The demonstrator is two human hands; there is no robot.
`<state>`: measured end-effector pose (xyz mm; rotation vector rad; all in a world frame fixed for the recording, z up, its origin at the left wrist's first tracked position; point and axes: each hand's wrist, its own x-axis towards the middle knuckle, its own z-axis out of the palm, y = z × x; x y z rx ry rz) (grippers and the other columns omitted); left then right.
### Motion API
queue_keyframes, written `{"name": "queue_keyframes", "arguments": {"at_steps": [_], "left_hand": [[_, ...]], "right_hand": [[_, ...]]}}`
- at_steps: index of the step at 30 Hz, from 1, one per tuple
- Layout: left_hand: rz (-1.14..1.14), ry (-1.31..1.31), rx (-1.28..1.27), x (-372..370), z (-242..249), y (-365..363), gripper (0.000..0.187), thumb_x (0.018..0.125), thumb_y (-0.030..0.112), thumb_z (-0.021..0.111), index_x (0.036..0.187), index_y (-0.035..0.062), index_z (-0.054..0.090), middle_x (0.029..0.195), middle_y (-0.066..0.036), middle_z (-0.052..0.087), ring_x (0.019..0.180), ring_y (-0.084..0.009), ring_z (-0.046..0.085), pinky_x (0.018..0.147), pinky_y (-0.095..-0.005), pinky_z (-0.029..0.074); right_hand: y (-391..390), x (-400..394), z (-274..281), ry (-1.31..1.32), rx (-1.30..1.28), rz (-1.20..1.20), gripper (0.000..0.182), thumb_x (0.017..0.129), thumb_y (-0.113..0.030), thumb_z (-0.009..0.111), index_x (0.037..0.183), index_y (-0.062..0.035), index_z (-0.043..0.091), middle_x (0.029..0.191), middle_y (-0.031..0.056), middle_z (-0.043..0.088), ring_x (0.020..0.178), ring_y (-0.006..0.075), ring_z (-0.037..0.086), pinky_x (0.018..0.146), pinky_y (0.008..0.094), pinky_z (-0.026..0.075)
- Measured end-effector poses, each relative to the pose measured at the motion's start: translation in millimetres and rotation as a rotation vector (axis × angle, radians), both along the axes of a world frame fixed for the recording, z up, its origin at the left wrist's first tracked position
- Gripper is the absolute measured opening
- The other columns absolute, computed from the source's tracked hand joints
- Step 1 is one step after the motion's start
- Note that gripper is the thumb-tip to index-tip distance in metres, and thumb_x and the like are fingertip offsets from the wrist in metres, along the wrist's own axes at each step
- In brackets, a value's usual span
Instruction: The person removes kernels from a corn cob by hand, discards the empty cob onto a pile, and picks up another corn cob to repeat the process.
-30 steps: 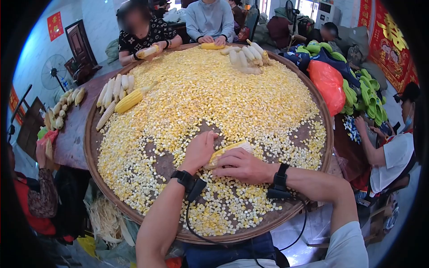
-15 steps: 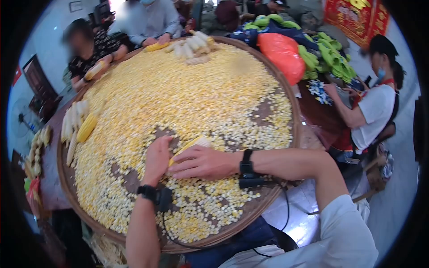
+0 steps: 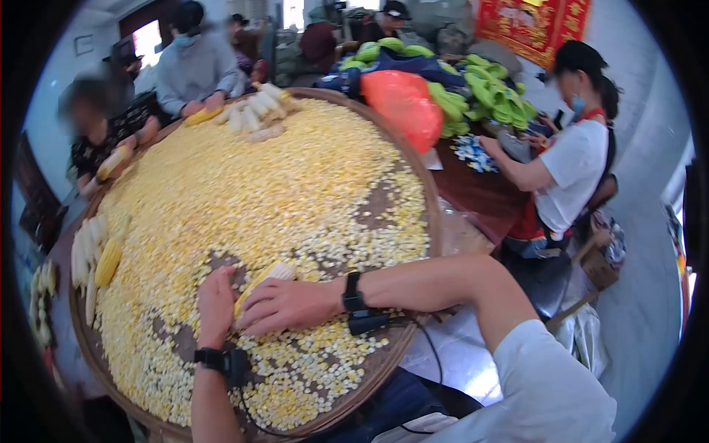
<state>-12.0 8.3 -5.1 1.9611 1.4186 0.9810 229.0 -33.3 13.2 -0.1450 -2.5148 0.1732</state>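
An ear of corn point(image 3: 275, 273), yellow at its lower left with a pale stripped patch at its upper right end, is between my two hands. My right hand point(image 3: 292, 304) lies over it from the right, fingers wrapped across the near side. At the cob's lower left end my left hand point(image 3: 215, 304) grips it, thumb pointing up; most of its fingers are hidden. Beneath both hands, loose corn kernels point(image 3: 244, 177) cover a large round tray point(image 3: 434, 221). Each wrist wears a dark strap with a small device on it.
Stripped cobs point(image 3: 258, 111) lie at the tray's far edge, more cobs point(image 3: 87, 247) at its left beside a full yellow ear point(image 3: 108, 263). Two people at the far left handle corn. An orange bag point(image 3: 402, 107), green shoes point(image 3: 502, 96) and a seated person are on the right.
My view has turned to the right, so the tray and people appear further left. Both hands stay on the ear of corn, with little visible change in grip.
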Motion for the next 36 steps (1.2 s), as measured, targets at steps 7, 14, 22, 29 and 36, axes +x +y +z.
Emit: {"name": "queue_keyframes", "arguments": {"at_steps": [7,14,22,29,36], "left_hand": [[-0.048,0.067,0.175,1.3,3.9,-7.1,0.044,0.116,0.032,0.045,0.122,0.0004,0.075,0.097,-0.016,0.078,0.071,-0.0246,0.073,0.076,-0.0419,0.057],[-0.029,-0.008,0.052,5.0,6.6,-5.4,0.046,0.117,0.032,0.042,0.120,0.0007,0.076,0.105,-0.018,0.079,0.073,-0.0280,0.076,0.078,-0.0436,0.058],[0.003,-0.095,0.004,8.3,8.4,-3.7,0.046,0.117,0.033,0.043,0.119,0.0004,0.076,0.105,-0.019,0.078,0.086,-0.0362,0.076,0.085,-0.0474,0.058],[0.039,-0.039,0.032,8.7,5.5,-3.5,0.047,0.116,0.036,0.044,0.118,0.0021,0.077,0.098,-0.021,0.078,0.094,-0.0421,0.074,0.087,-0.0510,0.057],[0.064,-0.074,-0.026,11.7,-5.9,3.0,0.046,0.115,0.037,0.046,0.117,0.0035,0.077,0.101,-0.022,0.078,0.097,-0.0423,0.074,0.086,-0.0519,0.057]], "right_hand": [[1.7,-1.2,-2.1,-0.081,-0.042,-0.083,0.056,0.100,-0.007,0.065,0.154,-0.0144,0.059,0.160,0.0062,0.058,0.151,0.0270,0.050,0.122,0.0469,0.042],[4.1,2.3,0.0,-0.102,-0.017,-0.027,0.056,0.095,-0.005,0.069,0.150,-0.0158,0.063,0.157,0.0036,0.060,0.145,0.0277,0.054,0.120,0.0461,0.043],[-0.4,-0.6,4.9,-0.131,-0.023,-0.113,0.066,0.092,-0.004,0.073,0.154,-0.0195,0.060,0.162,0.0047,0.056,0.150,0.0298,0.051,0.120,0.0480,0.042],[-0.9,0.0,6.6,-0.212,-0.003,-0.136,0.076,0.090,-0.005,0.074,0.161,-0.0208,0.053,0.168,0.0027,0.050,0.153,0.0306,0.047,0.122,0.0483,0.040],[0.7,0.0,4.4,-0.218,0.046,-0.121,0.072,0.090,-0.007,0.070,0.159,-0.0217,0.056,0.168,0.0006,0.051,0.153,0.0288,0.048,0.122,0.0478,0.041]]}}
